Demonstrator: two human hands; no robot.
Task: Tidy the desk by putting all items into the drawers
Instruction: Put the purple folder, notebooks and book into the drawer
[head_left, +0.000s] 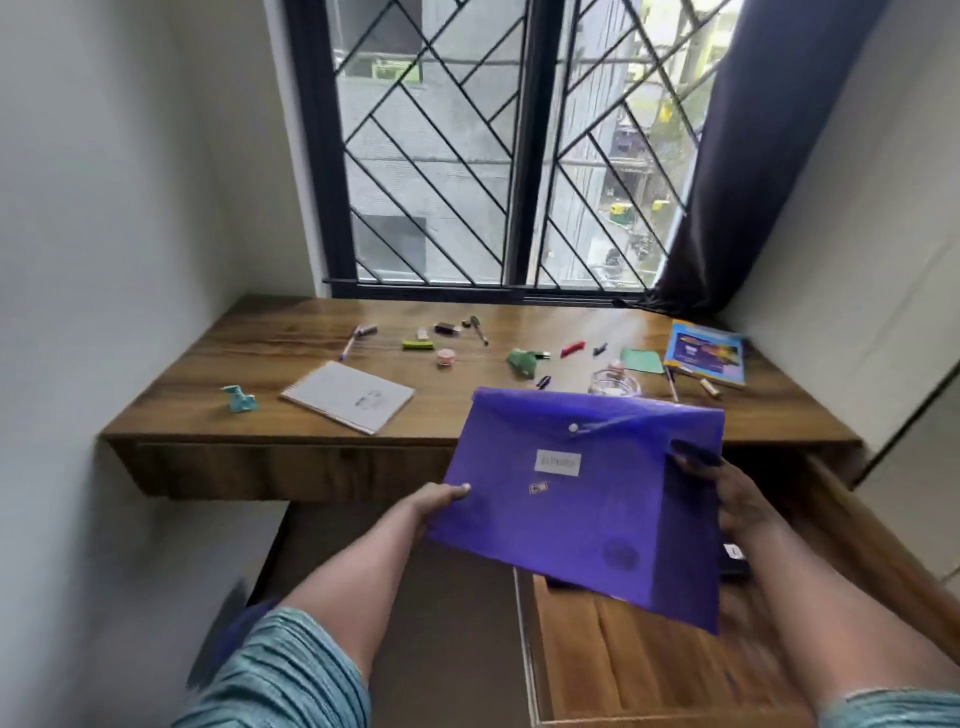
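A person holds a purple snap-button folder (582, 499) in both hands above an open wooden drawer (639, 670) at the right of the bench (270, 364). The left hand (441, 499) has its grip closed on the folder's left edge, thumb on top; the right hand (737, 499) has its grip pinched shut on the folder's right edge, fingers partly seen through the plastic. The folder hangs tilted, its lower right corner dipping toward the drawer, clear of the bench top. Beyond the folder, a spiral notepad (348, 396) lies to its upper left, with a teal paper figure (239, 399) farther left. A blue booklet (706, 353) and a clear glass dish (615, 385) sit just behind the folder's top edge, among scattered pens and small items.
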